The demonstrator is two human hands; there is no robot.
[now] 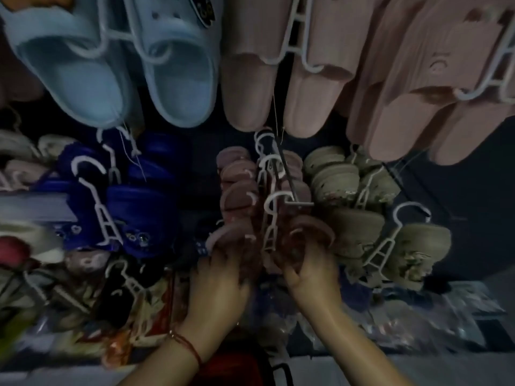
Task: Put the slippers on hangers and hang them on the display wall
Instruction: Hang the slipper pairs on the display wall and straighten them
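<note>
The curled fingers of the left hand (223, 277) grip the left slipper of a dusty-pink pair (237, 240), and those of the right hand (306, 271) curl round the right slipper, so both hands hold the pair from below. Between the two slippers runs a white hanger (269, 227), and its hook sits at the tip of a dark metal peg (289, 185) that sticks out from the display wall; whether the hook is fully over the peg is unclear in the dim, blurred view. A red string bracelet (189, 346) circles the left wrist. Behind the held pair, further back along the same peg, more pink slippers (237, 174) hang in a row on their own white hangers. Right of the peg hang beige slippers (359, 218), and left of it dark blue ones (133, 213). Above the peg hang large pale pink slides (278, 93), with more of them up to the right, and to the upper left a light blue pair (111, 73). Below and left of the peg lies a jumble of mixed slippers and patterned wrapping (92, 296).
</note>
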